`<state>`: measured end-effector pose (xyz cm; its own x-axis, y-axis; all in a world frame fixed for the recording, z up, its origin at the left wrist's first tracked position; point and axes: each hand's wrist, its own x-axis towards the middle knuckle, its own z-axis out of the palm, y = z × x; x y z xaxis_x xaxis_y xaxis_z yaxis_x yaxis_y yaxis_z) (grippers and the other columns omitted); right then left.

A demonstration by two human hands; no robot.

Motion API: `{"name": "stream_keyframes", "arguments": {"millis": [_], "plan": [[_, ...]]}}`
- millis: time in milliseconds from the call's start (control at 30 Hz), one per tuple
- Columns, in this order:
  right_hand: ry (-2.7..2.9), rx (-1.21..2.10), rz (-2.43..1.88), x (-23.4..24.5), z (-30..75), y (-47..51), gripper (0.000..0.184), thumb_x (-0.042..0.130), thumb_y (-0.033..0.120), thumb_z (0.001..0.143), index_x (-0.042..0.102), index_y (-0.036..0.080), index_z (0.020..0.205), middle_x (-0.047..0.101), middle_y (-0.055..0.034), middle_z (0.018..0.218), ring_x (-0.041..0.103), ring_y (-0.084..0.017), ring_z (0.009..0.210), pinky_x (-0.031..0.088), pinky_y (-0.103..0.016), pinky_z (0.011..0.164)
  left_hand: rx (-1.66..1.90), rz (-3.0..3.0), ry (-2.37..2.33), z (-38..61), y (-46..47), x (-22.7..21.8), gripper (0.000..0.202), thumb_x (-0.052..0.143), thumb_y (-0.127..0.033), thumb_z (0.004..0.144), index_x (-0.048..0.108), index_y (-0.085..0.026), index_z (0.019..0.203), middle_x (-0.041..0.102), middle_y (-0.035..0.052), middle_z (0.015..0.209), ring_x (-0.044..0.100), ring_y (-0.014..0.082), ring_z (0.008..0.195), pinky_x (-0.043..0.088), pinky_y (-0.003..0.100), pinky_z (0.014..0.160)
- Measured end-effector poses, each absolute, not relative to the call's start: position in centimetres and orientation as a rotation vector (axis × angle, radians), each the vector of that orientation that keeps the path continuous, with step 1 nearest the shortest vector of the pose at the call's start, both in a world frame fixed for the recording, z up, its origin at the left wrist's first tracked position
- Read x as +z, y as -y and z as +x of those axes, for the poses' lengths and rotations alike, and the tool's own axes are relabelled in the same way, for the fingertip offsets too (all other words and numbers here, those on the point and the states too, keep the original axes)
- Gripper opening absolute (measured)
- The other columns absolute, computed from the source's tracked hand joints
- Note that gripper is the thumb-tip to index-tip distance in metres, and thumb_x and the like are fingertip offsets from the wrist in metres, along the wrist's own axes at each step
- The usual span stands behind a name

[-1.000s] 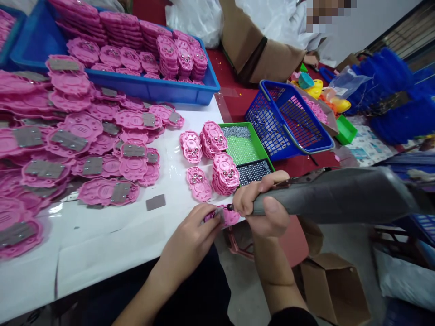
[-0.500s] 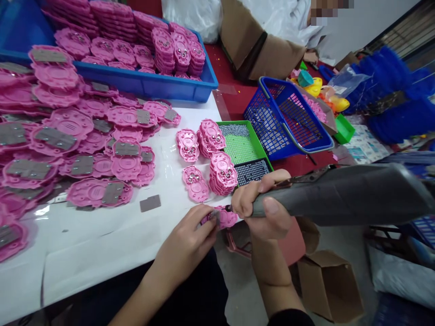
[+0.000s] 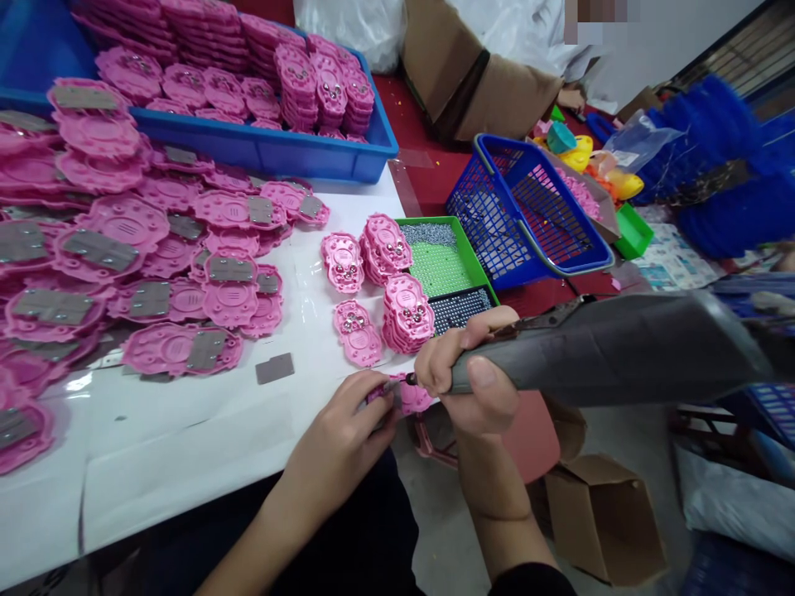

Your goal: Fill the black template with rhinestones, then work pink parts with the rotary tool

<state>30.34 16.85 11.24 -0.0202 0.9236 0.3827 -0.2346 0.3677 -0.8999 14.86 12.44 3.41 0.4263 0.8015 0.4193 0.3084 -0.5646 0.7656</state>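
Note:
At the table's front edge my left hand is closed on a pink plastic plate, its fingers covering most of the plate's left half. A grey metal piece shows under the fingertips. My right hand wraps around a dark grey electric screwdriver held nearly level. Its bit points left and reaches the metal piece on the plate; whether it sits on a screw I cannot make out. Stacked pink plates stand just beyond the hands. One flat metal plate lies to the left on the white table.
Pink plates with metal pieces pile up on the left. Behind them stands a blue bin of stacked plates. A green tray of small screws and a blue basket sit to the right. A cardboard box is on the floor.
The screwdriver and my right hand have shifted slightly left, bringing the bit closer to my left fingertips. My left hand stays on the pink plate. A person's hand now shows at the far back.

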Motion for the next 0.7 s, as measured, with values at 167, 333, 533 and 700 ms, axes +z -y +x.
{"name": "stream_keyframes", "arguments": {"millis": [167,333,533,700], "plan": [[1.22,1.044,-0.759,11.31,30.35,-16.97,0.016,0.06,0.035,0.089,0.045,0.029,0.09,0.048,0.0109,0.049,0.041,-0.012,0.036,0.039,-0.027,0.038,1.053,2.084,-0.942,14.85,-12.43,3.56,0.017,0.06,-0.008,0.094,0.062,-0.017,0.108,0.062,0.0122,0.118,0.062,0.0233,0.114,0.058,0.04,0.096],[1.212,1.038,-0.792,11.5,30.28,-17.0,0.018,0.062,0.038,0.087,0.045,0.03,0.089,0.048,0.0112,0.048,0.04,-0.012,0.035,0.04,-0.028,0.038,1.062,2.076,-0.949,14.93,-12.5,3.59,0.017,0.059,-0.01,0.094,0.063,-0.018,0.108,0.063,0.0117,0.118,0.063,0.0238,0.112,0.059,0.042,0.095],[1.216,1.061,-0.786,11.32,30.04,-16.94,0.017,0.062,0.037,0.089,0.046,0.031,0.089,0.047,0.0111,0.049,0.04,-0.012,0.036,0.039,-0.028,0.039,1.065,2.072,-0.948,15.05,-12.53,3.72,0.015,0.06,-0.008,0.093,0.063,-0.017,0.106,0.063,0.0114,0.115,0.062,0.0224,0.11,0.058,0.038,0.094],[1.22,1.076,-0.87,10.89,29.88,-16.61,0.023,0.063,0.043,0.088,0.043,0.031,0.088,0.046,0.0107,0.05,0.039,-0.012,0.037,0.038,-0.029,0.04,1.044,2.06,-0.951,15.17,-12.56,3.88,0.013,0.059,-0.008,0.094,0.061,-0.017,0.103,0.063,0.0104,0.112,0.062,0.0219,0.107,0.058,0.039,0.092]]}}
